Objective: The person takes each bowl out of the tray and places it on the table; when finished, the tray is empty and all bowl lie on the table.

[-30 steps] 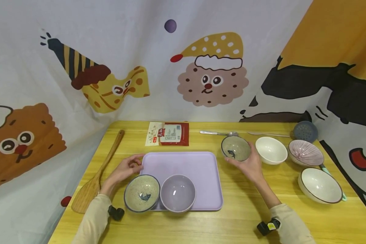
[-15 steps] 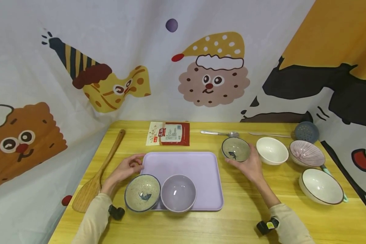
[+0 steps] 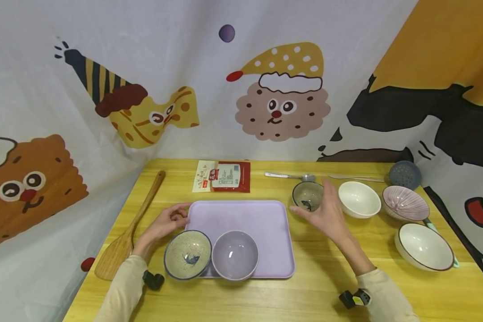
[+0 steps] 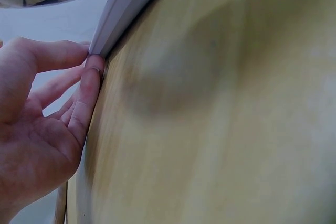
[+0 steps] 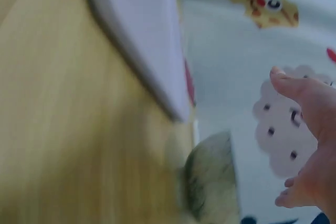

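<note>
My left hand is at the left edge of a lilac tray, thumb and fingertips pinching its rim in the left wrist view. Two bowls sit at the tray's front: a speckled bowl with a blue fish motif, overhanging the left corner, and a purple-grey bowl beside it. Right of the tray, a small speckled bowl stands on the table. My right hand hovers just above and in front of it, fingers spread; the right wrist view shows the hand apart from that bowl.
A wooden spatula lies at the left. Behind the tray are a red-and-white packet, a spoon and a knife. At right stand a white bowl, a pink-striped bowl, a brown-rimmed bowl and a slotted ladle.
My right hand has let go of the small speckled bowl and opened, lifting slightly off it. The bowl stays in its place. My left hand has not moved.
</note>
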Demonstrator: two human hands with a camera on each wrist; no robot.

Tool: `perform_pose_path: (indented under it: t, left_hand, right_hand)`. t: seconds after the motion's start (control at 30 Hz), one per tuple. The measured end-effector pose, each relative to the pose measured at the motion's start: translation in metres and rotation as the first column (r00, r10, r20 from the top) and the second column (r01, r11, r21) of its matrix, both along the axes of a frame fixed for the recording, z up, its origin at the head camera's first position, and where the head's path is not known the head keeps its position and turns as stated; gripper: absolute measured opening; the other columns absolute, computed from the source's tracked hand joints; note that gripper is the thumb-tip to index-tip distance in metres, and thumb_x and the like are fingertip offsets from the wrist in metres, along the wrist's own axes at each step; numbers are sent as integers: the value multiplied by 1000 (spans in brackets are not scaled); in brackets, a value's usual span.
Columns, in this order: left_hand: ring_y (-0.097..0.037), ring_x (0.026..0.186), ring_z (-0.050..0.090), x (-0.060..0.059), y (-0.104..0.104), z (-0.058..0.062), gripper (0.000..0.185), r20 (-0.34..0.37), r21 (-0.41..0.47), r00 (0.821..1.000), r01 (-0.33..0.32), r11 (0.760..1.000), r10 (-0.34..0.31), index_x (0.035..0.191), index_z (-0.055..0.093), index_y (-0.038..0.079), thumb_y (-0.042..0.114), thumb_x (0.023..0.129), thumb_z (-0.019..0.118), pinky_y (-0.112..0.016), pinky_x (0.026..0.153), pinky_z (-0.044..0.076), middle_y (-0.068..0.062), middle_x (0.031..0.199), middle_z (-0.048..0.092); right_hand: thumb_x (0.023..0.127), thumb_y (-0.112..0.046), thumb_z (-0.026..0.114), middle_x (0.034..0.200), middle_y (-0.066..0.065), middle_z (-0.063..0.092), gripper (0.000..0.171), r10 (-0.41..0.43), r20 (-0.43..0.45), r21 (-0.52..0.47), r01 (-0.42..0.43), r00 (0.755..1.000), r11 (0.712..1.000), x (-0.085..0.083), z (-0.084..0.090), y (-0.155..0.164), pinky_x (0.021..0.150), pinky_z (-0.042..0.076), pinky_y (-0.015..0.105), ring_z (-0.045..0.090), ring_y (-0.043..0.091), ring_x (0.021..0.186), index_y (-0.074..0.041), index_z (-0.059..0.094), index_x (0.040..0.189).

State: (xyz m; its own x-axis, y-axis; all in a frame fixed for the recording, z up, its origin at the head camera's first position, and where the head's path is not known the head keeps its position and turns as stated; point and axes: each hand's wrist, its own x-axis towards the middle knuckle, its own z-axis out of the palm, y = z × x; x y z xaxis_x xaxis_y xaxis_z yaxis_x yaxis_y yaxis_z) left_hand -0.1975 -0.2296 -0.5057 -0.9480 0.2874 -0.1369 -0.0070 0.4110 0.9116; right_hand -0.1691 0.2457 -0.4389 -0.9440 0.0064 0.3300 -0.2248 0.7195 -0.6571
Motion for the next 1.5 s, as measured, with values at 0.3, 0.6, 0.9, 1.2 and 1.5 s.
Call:
perform_pose_path:
  t: [0.3, 0.6, 0.9, 1.2, 1.5]
  left_hand:
    - [-7, 75, 58, 0, -1, 0, 56, 3, 13, 1000, 4, 1000, -4, 146, 50, 0, 6, 94, 69, -23, 72, 56, -18, 105, 59]
    - [-8, 74, 58, 0, -2, -1, 56, -5, 2, 1000, 14, 1000, -14, 146, 49, -1, 7, 94, 68, -23, 71, 56, -18, 105, 59]
    - [-8, 76, 58, -1, -1, -2, 55, 9, -4, 1000, 1, 1000, -1, 146, 51, 1, 6, 94, 68, -22, 72, 56, -17, 105, 58]
    - [-7, 75, 56, -1, -1, -1, 55, 6, 2, 1000, 3, 1000, -3, 146, 51, 1, 7, 94, 69, -22, 72, 56, -19, 106, 58]
    - [-7, 75, 56, -1, -2, 0, 56, -1, 5, 1000, 8, 1000, -8, 146, 50, 0, 7, 94, 69, -23, 72, 56, -21, 107, 58]
  right_hand:
    - [69, -42, 93, 164, 28, 20, 130, 188, 44, 24, -190, 981, 982, 22, 26, -47, 116, 27, 69, 23, 48, 150, 0, 12, 161]
    - [68, -50, 92, 169, 13, 16, 131, 383, 146, 10, -388, 912, 922, 44, 24, -89, 119, 27, 62, 21, 37, 154, -10, 11, 164]
    - [60, -56, 94, 168, 15, 21, 139, 533, 199, -9, -542, 822, 840, 57, -2, -116, 119, 30, 55, 26, 32, 153, -8, 13, 163]
    - [54, -60, 95, 165, 18, 26, 147, 575, 253, 34, -601, 778, 798, 70, -23, -133, 116, 37, 56, 33, 35, 150, -9, 11, 163]
    - [50, -62, 95, 158, 13, 35, 146, 560, 247, 92, -595, 791, 799, 74, -28, -135, 110, 46, 51, 46, 31, 140, -4, 19, 160]
